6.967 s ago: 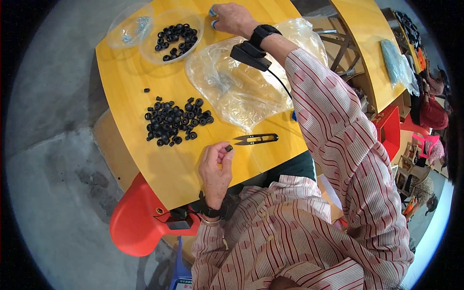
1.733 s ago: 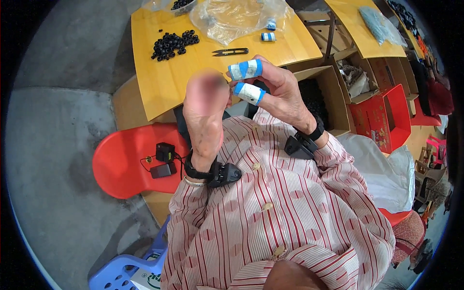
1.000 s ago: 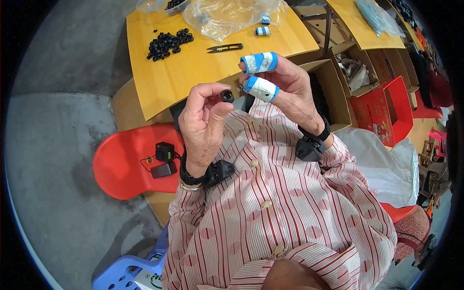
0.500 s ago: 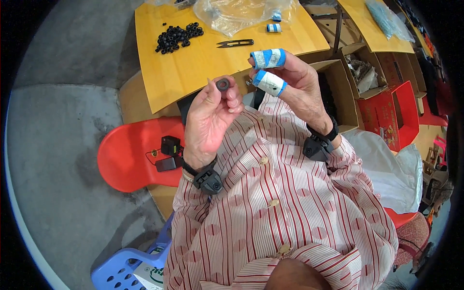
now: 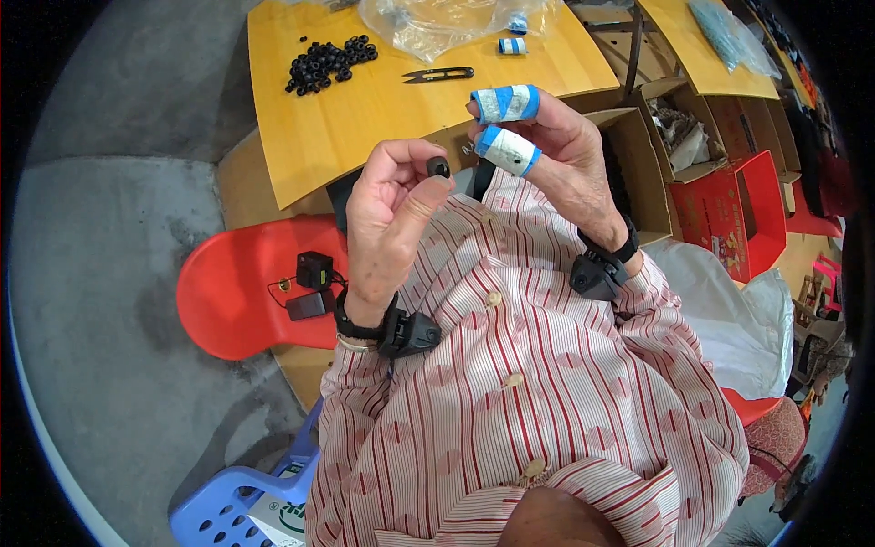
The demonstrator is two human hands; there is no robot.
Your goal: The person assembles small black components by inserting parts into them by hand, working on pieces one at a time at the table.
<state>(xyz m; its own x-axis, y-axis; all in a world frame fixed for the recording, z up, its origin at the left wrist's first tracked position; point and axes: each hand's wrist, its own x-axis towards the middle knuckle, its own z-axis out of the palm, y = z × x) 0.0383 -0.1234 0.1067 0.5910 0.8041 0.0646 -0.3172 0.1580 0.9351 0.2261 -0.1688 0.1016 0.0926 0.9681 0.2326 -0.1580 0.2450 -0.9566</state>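
Between the thumb and fingers of my left hand (image 5: 390,214) is a small black rubber ring (image 5: 438,167), held up in front of my shirt. My right hand (image 5: 556,150) is just to its right, thumb and forefinger bent toward each other, both wrapped in blue and white tape. A tiny silvery bit (image 5: 468,148) shows by those fingertips, too small to name. The two hands are apart. Beyond them on the yellow table (image 5: 383,114) are a pile of similar black rings (image 5: 328,66) and a pair of black thread snips (image 5: 439,75).
Clear plastic bag (image 5: 424,27) and rolled tape pieces (image 5: 512,46) lie at the table's far side. Open cardboard boxes (image 5: 652,196) and a red box (image 5: 729,219) stand at the right. A red chair (image 5: 228,292) with small black devices (image 5: 314,287) is at the left.
My left hand has turned over, its thumb now nearer me, and the black ring has tilted and shifted slightly right with it. My right hand has hardly moved.
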